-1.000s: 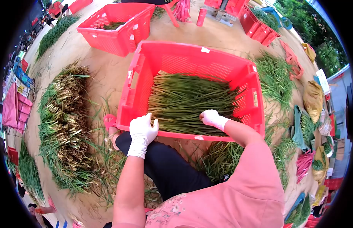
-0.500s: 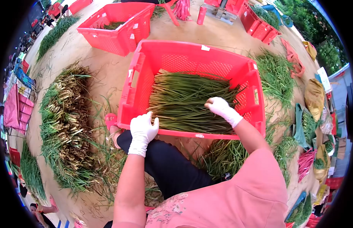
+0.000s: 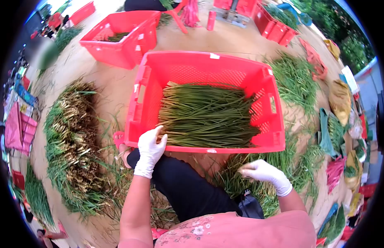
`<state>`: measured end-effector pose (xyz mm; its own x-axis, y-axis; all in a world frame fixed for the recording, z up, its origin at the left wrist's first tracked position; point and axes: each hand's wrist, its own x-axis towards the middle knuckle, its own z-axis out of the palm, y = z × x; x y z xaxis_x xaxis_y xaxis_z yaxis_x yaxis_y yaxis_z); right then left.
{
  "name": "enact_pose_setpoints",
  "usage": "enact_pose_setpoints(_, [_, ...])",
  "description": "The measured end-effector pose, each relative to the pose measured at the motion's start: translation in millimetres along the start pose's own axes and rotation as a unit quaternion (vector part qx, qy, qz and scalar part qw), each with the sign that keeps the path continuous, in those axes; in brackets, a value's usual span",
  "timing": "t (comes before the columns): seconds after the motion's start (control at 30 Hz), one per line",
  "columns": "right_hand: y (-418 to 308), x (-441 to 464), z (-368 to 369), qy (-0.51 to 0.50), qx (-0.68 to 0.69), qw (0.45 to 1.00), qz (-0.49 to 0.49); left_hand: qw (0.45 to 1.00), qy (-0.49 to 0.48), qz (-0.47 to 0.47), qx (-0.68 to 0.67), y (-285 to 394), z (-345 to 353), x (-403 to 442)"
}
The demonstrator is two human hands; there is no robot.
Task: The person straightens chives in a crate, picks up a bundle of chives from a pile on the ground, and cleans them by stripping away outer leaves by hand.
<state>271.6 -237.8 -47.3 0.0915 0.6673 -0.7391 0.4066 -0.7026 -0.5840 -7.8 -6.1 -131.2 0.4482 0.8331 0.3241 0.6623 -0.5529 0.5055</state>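
Note:
A red plastic crate [image 3: 179, 62] stands in front of me, holding a layer of long, thin green stalks like chives [image 3: 208, 115]. Their pale ends lie toward the left wall. At the near left corner, my left hand [image 3: 150, 144] in a white glove reaches over the rim, thumb apart from the fingers, fingertips by the pale ends. My right hand [image 3: 264, 173], also gloved, is outside the crate, above loose green stalks [image 3: 278, 159] on the ground. Its fingers are bent together, with no stalk visible in them.
On the left lies a long heap of stalks with dry brown ends [image 3: 74, 140]. Another red crate [image 3: 121, 45] stands beyond mine, and a third crate [image 3: 274, 27] is at the far right. More loose greens [image 3: 293, 80] and a yellowish sack [image 3: 338, 101] lie along the right.
My right hand has left the stalks in the crate and moved toward me, past the near rim. The left hand stays at the near left corner. The view has shifted slightly.

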Motion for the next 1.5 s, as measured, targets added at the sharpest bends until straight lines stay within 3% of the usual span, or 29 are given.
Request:
enact_pose_setpoints(0.03, [-30,2,-5,-0.007,0.041,0.999,-0.014,0.991,0.071,0.024,-0.110,1,-7,-4])
enact_pose_setpoints(0.07, [-40,17,-8,0.023,0.053,0.994,-0.089,0.988,0.119,-0.002,-0.097,4,-20,-16])
enact_pose_setpoints(0.1, [-51,39,-12,0.083,-0.002,0.967,-0.241,0.985,0.153,-0.012,-0.076,6,-37,-30])
enact_pose_setpoints(0.13, [-63,70,-17,0.090,0.004,0.946,-0.312,0.981,0.167,-0.043,-0.090,0,-47,-49])
enact_pose_setpoints(0.17, [-69,106,-21,0.154,-0.130,0.902,-0.383,0.974,0.185,-0.078,-0.104,-6,-57,-73])
enact_pose_setpoints(0.2, [-75,138,-17,0.163,-0.209,0.901,-0.342,0.981,0.171,-0.083,-0.045,-12,-67,-101])
enact_pose_setpoints(0.23, [-64,190,-17,0.212,-0.366,0.824,-0.378,0.982,0.161,-0.093,0.014,-19,-76,-131])
enact_pose_setpoints(0.27, [-57,228,-9,0.202,-0.416,0.808,-0.365,0.984,0.133,-0.108,0.050,-24,-85,-166])
enact_pose_setpoints(0.33, [-55,286,3,0.176,-0.514,0.772,-0.330,0.973,-0.017,-0.191,0.129,-37,-84,-250])
enact_pose_setpoints(0.43, [-44,337,20,0.078,-0.567,0.794,-0.205,0.861,-0.314,-0.354,0.188,-18,-101,-348])
enact_pose_setpoints(0.5, [-33,350,35,0.024,-0.604,0.782,-0.151,0.785,-0.413,-0.455,0.079,8,-134,-370])
enact_pose_setpoints(0.57, [-40,339,39,-0.017,-0.598,0.790,-0.135,0.792,-0.365,-0.487,0.048,23,-155,-388])
enact_pose_setpoints(0.63, [-49,360,13,-0.083,-0.520,0.820,-0.223,0.802,-0.299,-0.514,0.056,31,-173,-395])
enact_pose_setpoints(0.7, [-100,341,9,0.028,-0.449,0.871,-0.195,0.813,-0.278,-0.508,0.068,27,-191,-399])
enact_pose_setpoints(0.77, [-147,330,8,0.135,-0.305,0.868,-0.367,0.813,-0.237,-0.525,0.083,17,-210,-399])
enact_pose_setpoints(0.83, [-191,302,28,0.164,-0.124,0.857,-0.472,0.816,-0.221,-0.527,0.090,-5,-217,-412])
enact_pose_setpoints(0.87, [-218,258,53,0.132,-0.099,0.863,-0.477,0.825,-0.213,-0.513,0.104,-17,-220,-418])
enact_pose_setpoints(0.93, [-256,192,113,0.064,-0.103,0.869,-0.480,0.826,-0.207,-0.513,0.108,-40,-228,-422])
enact_pose_setpoints(1.0, [-276,163,165,0.008,-0.184,0.837,-0.515,0.836,-0.193,-0.501,0.112,-65,-235,-423])
enact_pose_setpoints(1.1, [-316,156,250,-0.066,-0.306,0.775,-0.549,0.862,-0.124,-0.478,0.114,-96,-233,-413])
enact_pose_setpoints(1.17, [-350,177,305,-0.146,-0.257,0.796,-0.528,0.874,-0.087,-0.471,0.083,-122,-210,-411])
enact_pose_setpoints(1.23, [-385,222,366,-0.103,-0.258,0.802,-0.530,0.867,-0.203,-0.444,0.097,-120,-224,-387])
enact_pose_setpoints(1.3, [-418,257,423,-0.095,-0.216,0.812,-0.534,0.921,-0.043,-0.380,0.082,-136,-206,-402])
enact_pose_setpoints(1.37, [-449,316,471,0.019,-0.308,0.796,-0.521,0.912,-0.049,-0.398,0.086,-139,-224,-409])
enact_pose_setpoints(1.43, [-471,295,503,0.158,-0.370,0.757,-0.514,0.886,-0.072,-0.441,0.126,-153,-229,-425])
enact_pose_setpoints(1.5, [-495,291,531,0.183,-0.434,0.752,-0.462,0.871,-0.061,-0.457,0.172,-164,-228,-442])
